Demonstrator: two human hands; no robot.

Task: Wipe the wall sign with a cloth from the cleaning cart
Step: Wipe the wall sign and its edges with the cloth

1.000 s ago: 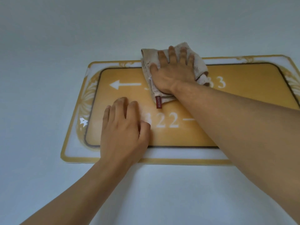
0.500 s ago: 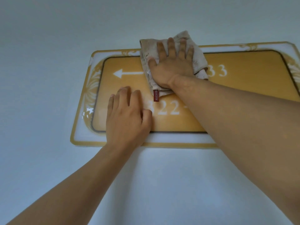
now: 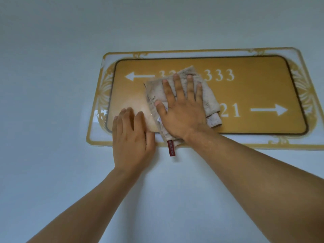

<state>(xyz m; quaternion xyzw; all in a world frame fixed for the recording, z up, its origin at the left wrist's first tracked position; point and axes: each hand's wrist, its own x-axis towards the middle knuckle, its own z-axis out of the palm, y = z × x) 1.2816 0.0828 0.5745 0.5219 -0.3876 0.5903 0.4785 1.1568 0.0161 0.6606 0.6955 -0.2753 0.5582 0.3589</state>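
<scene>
A gold wall sign (image 3: 245, 95) with white room numbers, two arrows and a pale ornate border hangs on the wall. A crumpled beige cloth (image 3: 209, 100) with a small red tag lies flat on the sign's lower middle. My right hand (image 3: 182, 113) is spread over the cloth and presses it against the sign, fingers apart. My left hand (image 3: 130, 139) lies flat on the sign's lower left edge, fingers together, holding nothing. The cloth and my right hand hide parts of both number rows.
The plain pale blue-white wall (image 3: 70, 32) surrounds the sign on all sides. Both of my bare forearms reach up from the bottom of the view. No cart or other object shows.
My right hand has slid the cloth down from the sign's top edge to its lower middle. The view has shifted, so the sign's right part with the arrow now shows.
</scene>
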